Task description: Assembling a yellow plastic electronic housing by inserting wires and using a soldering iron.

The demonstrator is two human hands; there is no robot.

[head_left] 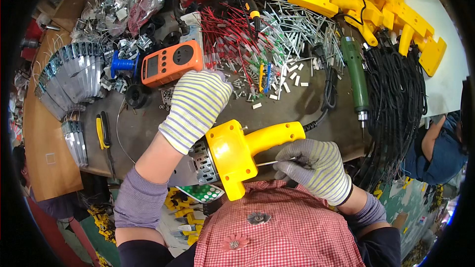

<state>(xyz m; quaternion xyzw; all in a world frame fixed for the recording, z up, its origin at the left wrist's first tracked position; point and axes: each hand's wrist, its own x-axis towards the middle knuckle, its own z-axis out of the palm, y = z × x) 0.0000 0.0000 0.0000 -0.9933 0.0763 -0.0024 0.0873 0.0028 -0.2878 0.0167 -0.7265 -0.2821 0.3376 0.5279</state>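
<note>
A yellow plastic tool housing [230, 155] with a side handle [277, 137] lies at the table's near edge, against my checked apron. A perforated metal guard [203, 162] sticks out of its left side, and a black cord leaves the handle's end. My right hand [316, 168], in a striped glove with dark fingertips, pinches a thin metal rod [267, 163] whose far end meets the housing. My left hand [198, 106], gloved too, is closed beside the lower edge of an orange meter [173, 63]; its fingertips are hidden, so whatever they hold cannot be seen.
Red-wired parts [225, 34] and loose metal rods [287, 24] cover the table's back. A green electric screwdriver [355, 76] lies right, beside bundled black cords [393, 104]. Yellow housings [396, 10] pile up far right. Metal blades [74, 71] and pliers [103, 131] lie left.
</note>
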